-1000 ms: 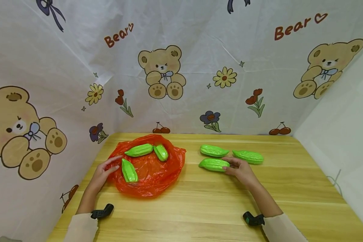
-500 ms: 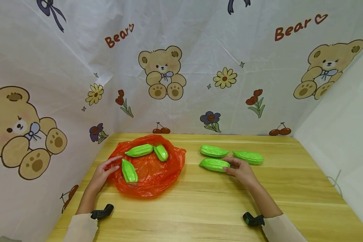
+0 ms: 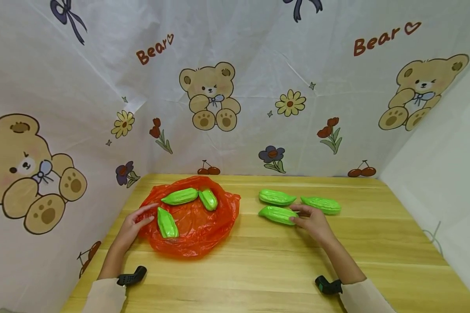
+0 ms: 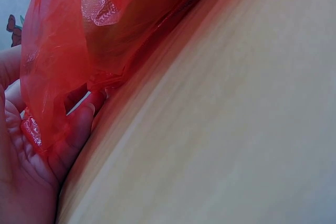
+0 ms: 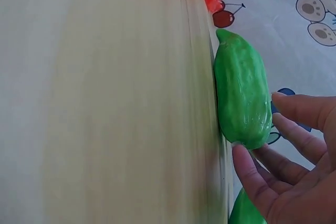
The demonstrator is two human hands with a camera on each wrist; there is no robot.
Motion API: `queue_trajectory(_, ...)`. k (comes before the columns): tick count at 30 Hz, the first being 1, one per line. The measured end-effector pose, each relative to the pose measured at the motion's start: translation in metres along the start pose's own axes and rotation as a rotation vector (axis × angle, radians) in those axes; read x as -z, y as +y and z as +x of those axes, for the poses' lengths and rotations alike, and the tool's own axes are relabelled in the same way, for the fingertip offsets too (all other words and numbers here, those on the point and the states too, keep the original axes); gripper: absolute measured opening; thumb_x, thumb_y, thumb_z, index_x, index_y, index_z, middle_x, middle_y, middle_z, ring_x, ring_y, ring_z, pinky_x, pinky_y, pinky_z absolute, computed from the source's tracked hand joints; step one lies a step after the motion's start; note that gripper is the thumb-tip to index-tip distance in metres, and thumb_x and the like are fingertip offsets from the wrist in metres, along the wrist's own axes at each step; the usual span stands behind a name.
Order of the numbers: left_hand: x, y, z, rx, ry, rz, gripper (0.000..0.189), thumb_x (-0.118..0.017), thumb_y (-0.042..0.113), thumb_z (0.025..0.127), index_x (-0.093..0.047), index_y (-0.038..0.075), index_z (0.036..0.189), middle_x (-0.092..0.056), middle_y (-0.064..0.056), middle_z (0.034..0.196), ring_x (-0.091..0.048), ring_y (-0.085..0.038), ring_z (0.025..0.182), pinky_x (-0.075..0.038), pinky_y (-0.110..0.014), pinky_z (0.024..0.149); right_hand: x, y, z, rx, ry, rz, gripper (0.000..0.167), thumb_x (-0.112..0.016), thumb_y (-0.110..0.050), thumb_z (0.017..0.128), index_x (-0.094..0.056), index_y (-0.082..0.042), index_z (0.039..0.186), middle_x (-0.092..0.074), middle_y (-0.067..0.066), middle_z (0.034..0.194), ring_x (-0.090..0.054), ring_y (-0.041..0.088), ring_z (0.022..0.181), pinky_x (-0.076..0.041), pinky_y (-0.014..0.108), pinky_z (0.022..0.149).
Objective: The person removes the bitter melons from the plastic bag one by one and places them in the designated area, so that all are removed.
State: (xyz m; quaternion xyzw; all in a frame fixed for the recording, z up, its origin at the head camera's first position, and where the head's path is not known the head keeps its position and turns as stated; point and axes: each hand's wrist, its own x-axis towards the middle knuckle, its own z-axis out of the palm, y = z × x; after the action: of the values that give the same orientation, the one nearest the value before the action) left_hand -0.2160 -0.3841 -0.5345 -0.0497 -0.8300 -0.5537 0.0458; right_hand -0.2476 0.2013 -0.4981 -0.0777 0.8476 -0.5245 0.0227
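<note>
Probably light, stiff and slippery, the gourd right of the red bag is best held by its blunt end, where the right hand pinches it, while whether the left hand grips is unclear.

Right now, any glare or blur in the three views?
Head: mostly sharp, small highlights on the red plastic bag; left wrist: wooden tabletop smeared soft, glints on the bag; right wrist: tabletop blurred too, bitter melon at the fingers clearer, with faint sheen.
</note>
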Motion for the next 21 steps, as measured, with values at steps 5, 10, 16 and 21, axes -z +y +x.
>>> queue_trajectory(5,-0.001,0.001,-0.001,0.003,-0.002,0.002,0.048,-0.060,0.024,0.103,-0.054,0.003,0.145,-0.047,-0.023,0.151,-0.027,-0.040,0.146,-0.019,-0.068,0.116,0.001,-0.005,-0.002,0.021,0.030,-0.081,0.040,-0.075,-0.009,0.092,-0.066,0.000,0.130,-0.062,0.022,0.135,-0.059,0.041,0.121,-0.058,0.039,0.085)
queue_trajectory(10,-0.001,0.001,-0.001,0.006,-0.001,0.004,0.047,-0.061,0.022,0.102,-0.054,0.003,0.145,-0.047,-0.022,0.152,-0.026,-0.041,0.147,-0.019,-0.069,0.116,0.003,-0.010,-0.004,0.041,0.049,-0.146,0.039,-0.075,-0.011,0.092,-0.067,-0.002,0.130,-0.057,0.024,0.141,-0.058,0.043,0.122,-0.059,0.044,0.082)
queue_trajectory(16,-0.001,0.001,-0.001,0.000,-0.001,-0.001,0.047,-0.061,0.021,0.102,-0.054,0.003,0.145,-0.047,-0.021,0.152,-0.026,-0.041,0.148,-0.019,-0.069,0.116,0.003,-0.021,-0.007,0.091,0.071,-0.202,0.038,-0.075,-0.010,0.092,-0.068,-0.002,0.128,-0.056,0.026,0.142,-0.058,0.043,0.121,-0.059,0.047,0.085)
queue_trajectory(21,-0.001,0.000,-0.001,-0.006,-0.002,-0.005,0.047,-0.061,0.021,0.102,-0.054,0.003,0.145,-0.047,-0.022,0.152,-0.025,-0.040,0.148,-0.018,-0.069,0.116,0.001,-0.034,-0.013,0.163,0.093,-0.219,0.036,-0.076,-0.008,0.091,-0.070,-0.002,0.125,-0.056,0.027,0.141,-0.060,0.043,0.118,-0.059,0.047,0.083)
